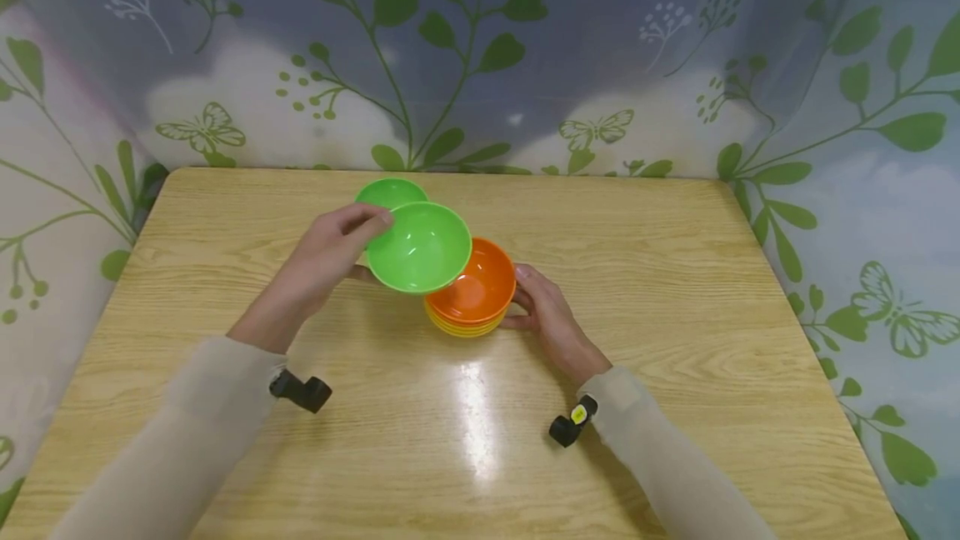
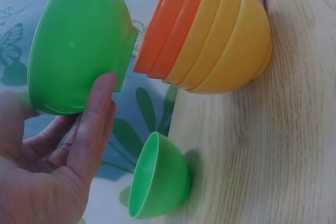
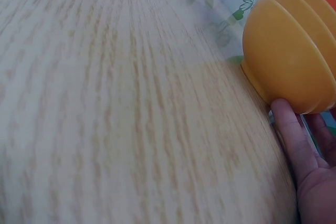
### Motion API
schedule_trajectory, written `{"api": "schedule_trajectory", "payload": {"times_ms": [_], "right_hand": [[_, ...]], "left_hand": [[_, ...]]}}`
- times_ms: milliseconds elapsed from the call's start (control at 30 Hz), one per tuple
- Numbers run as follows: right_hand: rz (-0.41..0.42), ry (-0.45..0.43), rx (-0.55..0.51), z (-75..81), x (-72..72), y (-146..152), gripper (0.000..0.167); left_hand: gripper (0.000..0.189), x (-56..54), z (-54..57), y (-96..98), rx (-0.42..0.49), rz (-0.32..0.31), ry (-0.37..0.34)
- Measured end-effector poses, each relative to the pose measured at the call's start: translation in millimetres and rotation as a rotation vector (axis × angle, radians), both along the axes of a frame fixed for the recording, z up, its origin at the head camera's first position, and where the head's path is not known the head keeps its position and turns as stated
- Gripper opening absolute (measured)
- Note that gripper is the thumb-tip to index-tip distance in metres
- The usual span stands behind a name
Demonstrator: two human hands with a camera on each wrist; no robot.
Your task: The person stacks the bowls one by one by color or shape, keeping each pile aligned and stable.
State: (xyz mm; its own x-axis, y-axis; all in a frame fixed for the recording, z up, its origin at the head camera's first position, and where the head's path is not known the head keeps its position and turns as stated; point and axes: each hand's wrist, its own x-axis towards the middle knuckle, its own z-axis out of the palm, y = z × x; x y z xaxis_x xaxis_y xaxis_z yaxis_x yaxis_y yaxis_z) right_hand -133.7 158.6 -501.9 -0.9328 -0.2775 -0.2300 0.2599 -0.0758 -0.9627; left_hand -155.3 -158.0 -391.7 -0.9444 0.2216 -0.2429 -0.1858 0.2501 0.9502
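A green bowl [image 1: 420, 248] is held up in my left hand [image 1: 324, 255], tilted a little. The left thumb lies at its rim, and the left wrist view shows the fingers [image 2: 94, 114] under its side and base. Below and to the right stands a stack of bowls, with two orange bowls [image 1: 480, 282] on top of three yellow bowls [image 2: 236, 40]. The held bowl overlaps the stack's left edge in the head view. My right hand [image 1: 551, 319] grips the stack from the right, thumb near the orange rim and a fingertip [image 3: 283, 108] low against the bottom yellow bowl.
Another green bowl [image 1: 390, 190] stands upright on the wooden table [image 1: 637, 248], behind the held one and partly hidden by it. A leaf-patterned curtain [image 1: 525, 123] rises along the table's back edge and sides.
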Motion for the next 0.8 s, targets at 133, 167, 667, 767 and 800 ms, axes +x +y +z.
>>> {"api": "schedule_trajectory", "payload": {"times_ms": [133,167,667,767,800], "right_hand": [[0.01,0.007,0.012,-0.3,-0.3,1,0.058],[0.012,0.009,0.014,-0.3,-0.3,1,0.058],[0.017,0.026,-0.008,-0.8,-0.1,1,0.057],[0.02,0.03,-0.006,-0.1,0.2,1,0.058],[0.021,0.032,-0.006,0.0,0.2,1,0.058]], "left_hand": [[0.05,-0.4,-2.1,3.7,0.009,-0.006,0.003],[0.05,-0.4,-2.6,4.5,0.014,-0.009,0.005],[0.05,-0.5,-6.1,15.6,0.007,-0.03,0.007],[0.049,-0.1,-6.2,18.9,-0.002,-0.026,0.014],[0.05,0.0,-6.0,20.4,-0.006,-0.028,0.018]]}}
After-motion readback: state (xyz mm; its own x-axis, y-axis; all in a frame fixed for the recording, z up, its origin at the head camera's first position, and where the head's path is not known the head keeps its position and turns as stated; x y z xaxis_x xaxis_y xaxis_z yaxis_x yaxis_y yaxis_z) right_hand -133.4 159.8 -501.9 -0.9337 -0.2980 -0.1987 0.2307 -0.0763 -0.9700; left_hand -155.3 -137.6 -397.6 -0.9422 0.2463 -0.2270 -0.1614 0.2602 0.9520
